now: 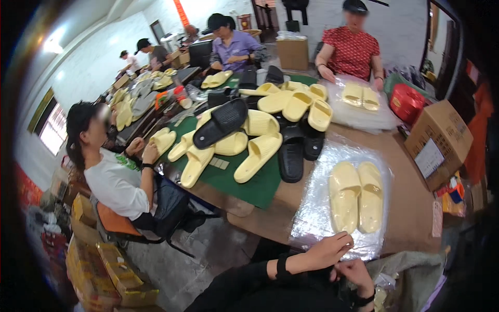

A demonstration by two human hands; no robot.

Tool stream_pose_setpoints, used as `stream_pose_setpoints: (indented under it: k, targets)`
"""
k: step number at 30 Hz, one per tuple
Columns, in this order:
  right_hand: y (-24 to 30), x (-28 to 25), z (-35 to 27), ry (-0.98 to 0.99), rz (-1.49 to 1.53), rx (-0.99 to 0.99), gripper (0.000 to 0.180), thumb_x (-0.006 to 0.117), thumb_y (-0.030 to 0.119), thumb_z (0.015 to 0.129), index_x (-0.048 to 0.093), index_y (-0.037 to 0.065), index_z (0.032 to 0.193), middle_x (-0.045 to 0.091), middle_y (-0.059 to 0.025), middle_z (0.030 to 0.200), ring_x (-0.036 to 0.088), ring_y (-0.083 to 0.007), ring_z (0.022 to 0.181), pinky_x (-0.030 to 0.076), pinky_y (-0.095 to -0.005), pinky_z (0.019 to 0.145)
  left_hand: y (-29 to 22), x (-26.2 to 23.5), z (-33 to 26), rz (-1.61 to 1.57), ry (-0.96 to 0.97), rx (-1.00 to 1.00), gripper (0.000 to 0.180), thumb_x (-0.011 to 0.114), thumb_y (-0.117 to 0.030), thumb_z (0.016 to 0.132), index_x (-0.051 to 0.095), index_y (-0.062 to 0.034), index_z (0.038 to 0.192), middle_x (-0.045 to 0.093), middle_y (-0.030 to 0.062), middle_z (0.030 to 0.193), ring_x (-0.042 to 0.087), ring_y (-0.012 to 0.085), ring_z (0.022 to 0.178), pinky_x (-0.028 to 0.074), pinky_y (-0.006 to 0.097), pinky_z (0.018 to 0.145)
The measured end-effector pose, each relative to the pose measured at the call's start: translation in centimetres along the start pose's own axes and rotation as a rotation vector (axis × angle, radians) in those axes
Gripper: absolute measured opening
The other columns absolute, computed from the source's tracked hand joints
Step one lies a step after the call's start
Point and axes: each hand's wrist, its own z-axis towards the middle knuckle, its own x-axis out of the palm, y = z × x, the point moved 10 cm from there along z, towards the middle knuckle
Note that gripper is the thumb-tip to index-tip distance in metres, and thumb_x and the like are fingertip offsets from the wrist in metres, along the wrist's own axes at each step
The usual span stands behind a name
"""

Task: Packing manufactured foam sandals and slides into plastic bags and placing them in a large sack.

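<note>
A pair of pale yellow slide slippers (345,200) lies side by side inside a clear plastic bag (317,208), on top of a stack of similar shiny bags. At the bag's near edge my left hand (323,253) is closed, its fingers curled over the plastic. Just below and to its right, my right hand (356,274) is closed too, near the table's front edge. Whatever its fingers hold is too small or hidden to make out. Black bands circle both my wrists.
Loose yellow slippers (258,151) and black slippers (221,123) are heaped on a green mat (265,192). A cardboard box (439,140) stands at right, near a red bundle (409,103). Co-workers sit around the table; the person opposite (351,49) handles another bagged pair.
</note>
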Motion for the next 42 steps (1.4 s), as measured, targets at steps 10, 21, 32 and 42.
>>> stream_pose_setpoints:
  k: [10, 21, 32, 42]
  targets:
    - [2.6, 1.8, 1.6, -0.093, 0.652, -0.388, 0.068, 0.05, 0.038, 0.092, 0.019, 0.004, 0.142, 0.037, -0.0142, 0.139, 0.042, -0.0256, 0.125, 0.034, -0.0393, 0.104, -5.7, -3.3, 1.4, -0.078, -0.234, 0.316, 0.012, 0.059, -0.004, 0.083, 0.055, -0.0003, 0.095, 0.053, 0.008, 0.08, 0.053, 0.016, 0.067, 0.044, 0.028, 0.06]
    - [-2.8, -6.1, 3.0, -0.46, 1.058, -0.647, 0.047, 0.038, 0.036, 0.098, 0.033, 0.012, 0.138, 0.051, -0.0107, 0.118, 0.054, -0.0219, 0.102, 0.045, -0.0394, 0.091, -5.2, 1.0, 0.7, -0.159, 0.072, 0.272, 0.019, 0.058, -0.006, 0.082, 0.061, 0.002, 0.099, 0.062, 0.0177, 0.089, 0.06, 0.0314, 0.083, 0.047, 0.036, 0.073]
    - [-3.5, -8.1, 4.2, -0.68, 0.725, -0.464, 0.047, 0.058, 0.029, 0.085, 0.046, 0.0, 0.12, 0.054, -0.0133, 0.105, 0.054, -0.0219, 0.092, 0.047, -0.0339, 0.079, -4.6, 4.8, -1.1, -0.081, 0.345, 0.239, 0.012, 0.055, -0.007, 0.084, 0.059, 0.0037, 0.089, 0.062, 0.0186, 0.084, 0.06, 0.0342, 0.081, 0.045, 0.041, 0.073]
    - [-4.4, -17.8, -0.3, -0.958, 0.616, -0.607, 0.049, 0.052, 0.018, 0.085, 0.039, -0.001, 0.128, 0.049, -0.0127, 0.105, 0.049, -0.0222, 0.095, 0.045, -0.0338, 0.084, -3.1, 5.6, -1.2, 0.056, 0.398, 0.253, 0.03, 0.054, -0.011, 0.087, 0.052, -0.0013, 0.115, 0.05, 0.0169, 0.099, 0.053, 0.0342, 0.089, 0.043, 0.04, 0.076]
